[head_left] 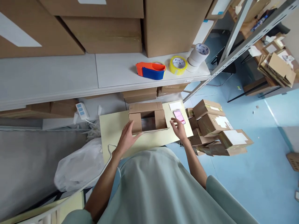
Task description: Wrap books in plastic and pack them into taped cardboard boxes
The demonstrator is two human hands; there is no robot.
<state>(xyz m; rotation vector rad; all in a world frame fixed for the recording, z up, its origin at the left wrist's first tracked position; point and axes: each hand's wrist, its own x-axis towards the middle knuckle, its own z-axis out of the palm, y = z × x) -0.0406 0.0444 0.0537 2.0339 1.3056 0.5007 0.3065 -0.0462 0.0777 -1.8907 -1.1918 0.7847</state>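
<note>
An open cardboard box (147,117) with its flaps folded out lies on a pale yellow board (112,127) in front of me. My left hand (128,137) rests against the box's near left flap, fingers stretched out. My right hand (179,128) hovers open just right of the box, fingertips near a phone with a pink screen (179,117). A white slip (175,105) lies beyond the phone.
An orange and blue tape dispenser (151,70), a yellow tape roll (177,65) and white tape rolls (198,55) sit on the white shelf (70,74) under big cartons. Several sealed parcels (217,127) pile at the right. A white plastic bag (79,166) lies at the left.
</note>
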